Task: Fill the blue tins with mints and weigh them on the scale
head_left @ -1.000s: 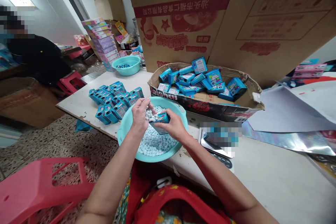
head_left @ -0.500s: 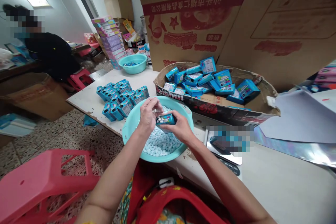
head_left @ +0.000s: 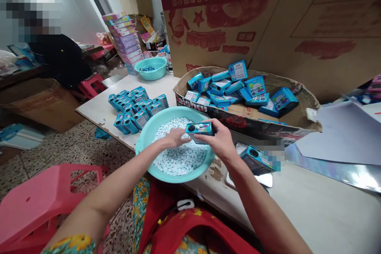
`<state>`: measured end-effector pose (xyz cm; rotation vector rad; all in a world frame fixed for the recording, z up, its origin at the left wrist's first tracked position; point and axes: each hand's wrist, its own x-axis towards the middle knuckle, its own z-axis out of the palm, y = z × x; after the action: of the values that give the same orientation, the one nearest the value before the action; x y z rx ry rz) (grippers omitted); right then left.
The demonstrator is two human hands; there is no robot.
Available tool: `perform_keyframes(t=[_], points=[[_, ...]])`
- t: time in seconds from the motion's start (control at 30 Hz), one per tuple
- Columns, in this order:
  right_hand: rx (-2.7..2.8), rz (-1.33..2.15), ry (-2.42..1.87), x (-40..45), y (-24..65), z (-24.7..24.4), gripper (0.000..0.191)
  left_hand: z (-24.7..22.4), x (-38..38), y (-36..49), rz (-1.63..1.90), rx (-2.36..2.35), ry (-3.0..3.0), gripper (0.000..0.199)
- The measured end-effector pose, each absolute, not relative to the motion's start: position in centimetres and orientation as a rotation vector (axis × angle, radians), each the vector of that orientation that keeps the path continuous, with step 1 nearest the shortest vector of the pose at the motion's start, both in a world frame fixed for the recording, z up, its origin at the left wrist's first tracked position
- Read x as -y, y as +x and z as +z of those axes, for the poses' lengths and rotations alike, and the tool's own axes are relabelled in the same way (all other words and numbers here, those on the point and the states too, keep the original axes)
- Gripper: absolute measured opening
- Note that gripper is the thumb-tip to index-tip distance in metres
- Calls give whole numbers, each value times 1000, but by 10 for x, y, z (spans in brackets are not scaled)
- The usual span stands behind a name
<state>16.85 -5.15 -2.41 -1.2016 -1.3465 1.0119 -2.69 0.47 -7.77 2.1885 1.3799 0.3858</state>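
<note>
My right hand (head_left: 222, 139) grips a small blue candy box (head_left: 200, 128) over the right side of a turquoise basin (head_left: 145, 166). A round dark hole shows at the left end of the box's upper face. Low over the white candies (head_left: 178, 162) in the basin, my left hand (head_left: 175, 139) has its fingers stretched towards the box; whether the fingertips touch candies is hard to see. Another blue box (head_left: 257, 160) stands tilted on a flat scale (head_left: 266, 180) by my right forearm, partly blurred out.
Several blue boxes (head_left: 138, 107) stand grouped left of the basin. A cut-down carton (head_left: 250, 125) behind it holds more. Further back are a smaller basin (head_left: 151, 73) and stacked boxes (head_left: 126, 43). A pink stool (head_left: 32, 202) and a seated person (head_left: 58, 59) are at left.
My left hand has moved from above the box down towards the candies, its fingers straightening. My right hand has shifted the box slightly right and up. The view has turned slightly.
</note>
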Motion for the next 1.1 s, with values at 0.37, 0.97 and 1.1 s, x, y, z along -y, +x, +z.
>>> perform_keyframes(t=[0.37, 0.97, 1.1], points=[[1349, 917, -1165, 26, 138, -37, 45, -79, 42, -24, -335, -1106, 2373, 59], [1776, 774, -1343, 50, 111, -54, 34, -23, 23, -20, 1600, -1050, 649, 29], [1738, 758, -1329, 52, 112, -45, 38, -21, 16, -17, 1631, -1043, 637, 31]])
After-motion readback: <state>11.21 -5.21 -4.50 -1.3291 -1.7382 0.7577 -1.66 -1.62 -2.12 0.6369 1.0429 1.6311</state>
